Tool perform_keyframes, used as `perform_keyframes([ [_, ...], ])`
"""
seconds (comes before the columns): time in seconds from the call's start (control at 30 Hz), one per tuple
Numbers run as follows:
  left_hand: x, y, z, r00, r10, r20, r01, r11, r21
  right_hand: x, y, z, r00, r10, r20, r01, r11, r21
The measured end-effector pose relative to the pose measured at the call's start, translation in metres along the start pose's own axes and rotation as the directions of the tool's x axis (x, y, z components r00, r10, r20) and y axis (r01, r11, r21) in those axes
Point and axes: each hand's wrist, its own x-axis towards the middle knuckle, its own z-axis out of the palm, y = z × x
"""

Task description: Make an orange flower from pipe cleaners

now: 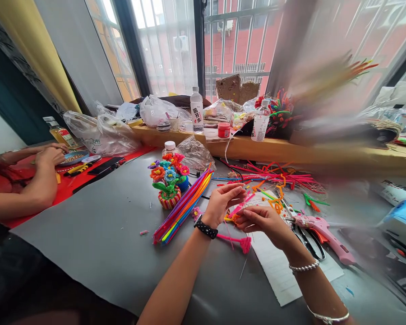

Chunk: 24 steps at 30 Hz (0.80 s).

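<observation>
Both hands meet above the middle of the grey table [115,239]. My left hand [221,203] has its thumb and fingertips pinched at the upper end of a thin wire [244,266]. Lower down, my right hand [262,223] pinches the same wire, whose free end slants down toward the table. A small orange fuzzy piece shows by the right fingertips; whether it is attached to the wire I cannot tell. Below the hands lies a pink pipe-cleaner flower [245,245] on its stem. Left of them rests a bundle of coloured pipe cleaners [182,210], beside a potted pipe-cleaner bouquet [169,178].
On a white paper sheet [277,275] are scissors [313,243] and a pink glue gun [325,230]. Pipe cleaners [274,174] are strewn behind. Water bottles [196,113] stand on the sill ledge. Another person's hands [50,153] work over a blue dish [73,158]. The right side is blurred.
</observation>
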Motion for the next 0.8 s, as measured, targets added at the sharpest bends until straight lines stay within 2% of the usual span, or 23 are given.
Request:
perform_keyframes([
  [0.3, -0.0039, 0.0004, 0.0042, 0.998, 0.002, 0.060, -0.003, 1.000, 0.029, 0.0041, 0.0065, -0.0010, 1.000, -0.012, -0.016, 0.013, 0.999, 0.038],
  [0.63, -0.0077, 0.0024, 0.0093, 0.999, 0.050, 0.008, -0.050, 0.986, 0.157, 0.0029, 0.0070, -0.0026, 0.999, -0.021, -0.041, 0.022, 0.999, 0.025],
  [0.8, -0.0071, 0.0012, 0.0087, 0.998, 0.052, 0.028, -0.056, 0.986, 0.155, 0.0015, 0.0018, -0.0052, 0.996, -0.040, -0.075, 0.041, 0.999, 0.006],
])
